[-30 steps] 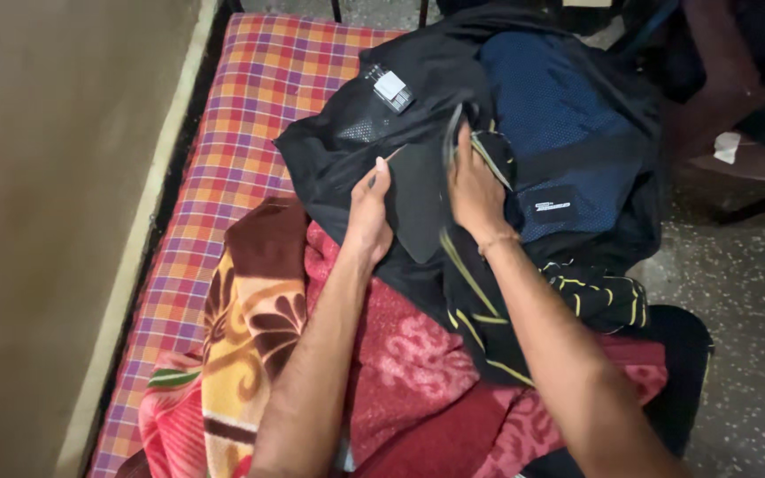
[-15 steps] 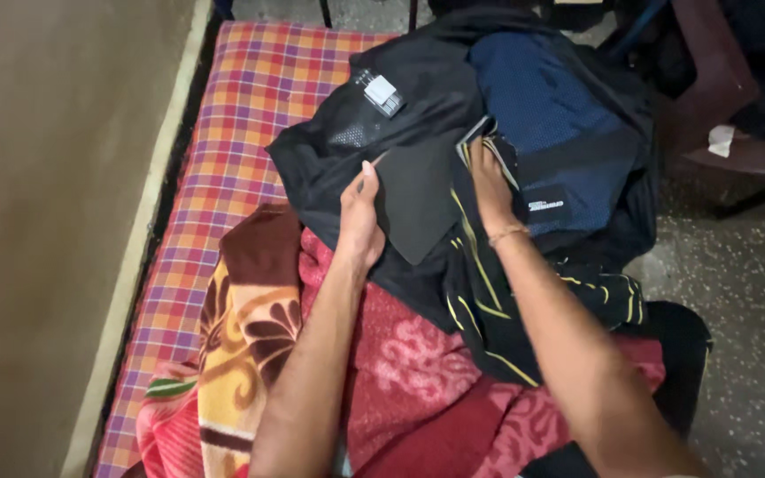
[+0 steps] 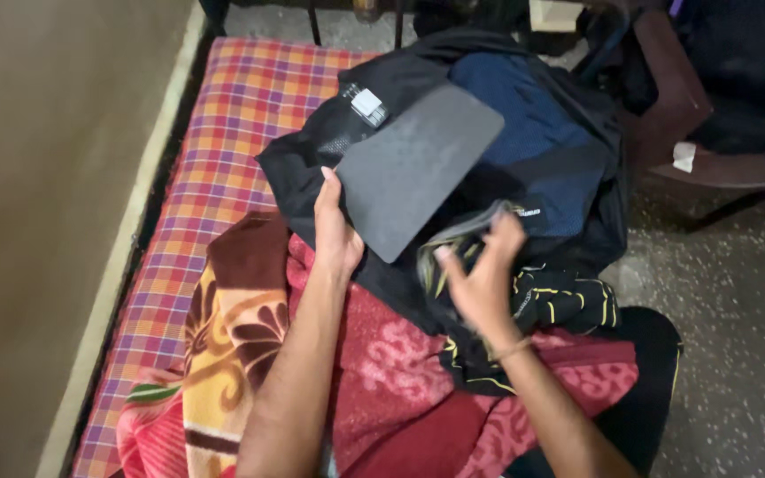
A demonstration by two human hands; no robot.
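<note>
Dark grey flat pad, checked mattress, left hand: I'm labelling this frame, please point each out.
dark grey flat pad (image 3: 418, 168): head view, middle of its face.
checked mattress (image 3: 232, 115): head view, bare top.
left hand (image 3: 336, 232): head view, back of hand.

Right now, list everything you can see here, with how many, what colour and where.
flat pad: one, dark grey, on top of the backpack, its near edge gripped
backpack: one, black and blue, lying on the mattress
dark cloth: one, black with yellow lines, below the backpack
blanket: one, red with pink and yellow patterns, near end of the mattress
mattress: one, orange and purple checked, along the wall
wall: beige, far left
chair: one, dark brown, top right
floor: grey, speckled, right
left hand: holds the flat pad
right hand: open, at the dark cloth
</note>
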